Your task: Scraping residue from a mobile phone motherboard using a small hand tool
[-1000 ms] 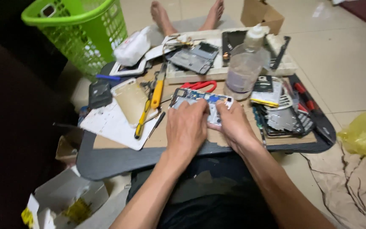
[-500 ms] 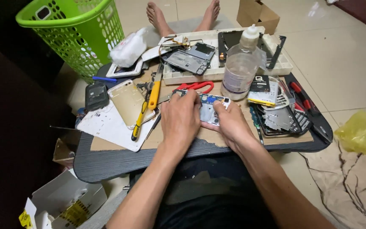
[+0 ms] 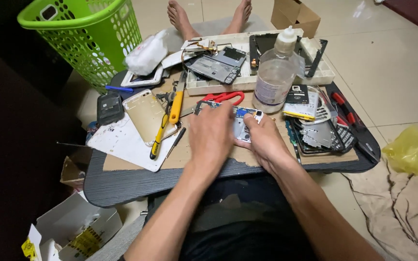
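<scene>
Work surface: low dark table (image 3: 122, 186), cluttered, set over the person's lap; bare feet beyond its far edge.
Basket: green plastic laundry basket (image 3: 93, 36) on the floor at far left of the table.
Tray: white tray (image 3: 315, 72) at the table's far side, holding phone parts and frames.
Bottle: clear plastic bottle (image 3: 276, 75) with white nozzle, upright just in front of the tray.
Left hand (image 3: 212, 137): lying palm down over the left part of the opened phone (image 3: 244, 121), fingers closed down on it; contact point hidden under the hand.
Right hand (image 3: 265, 140): gripping the phone's right edge, thumb on top, fingers curled under.
Opened phone: flat on the table centre, between both hands, inner board showing.
Gold phone back (image 3: 147, 116): left of the hands, on a white sheet.
Screwdriver: yellow-handled screwdriver (image 3: 175, 106) beside the gold back.
Scissors: red-handled scissors (image 3: 226, 96) just beyond the phone.
</scene>
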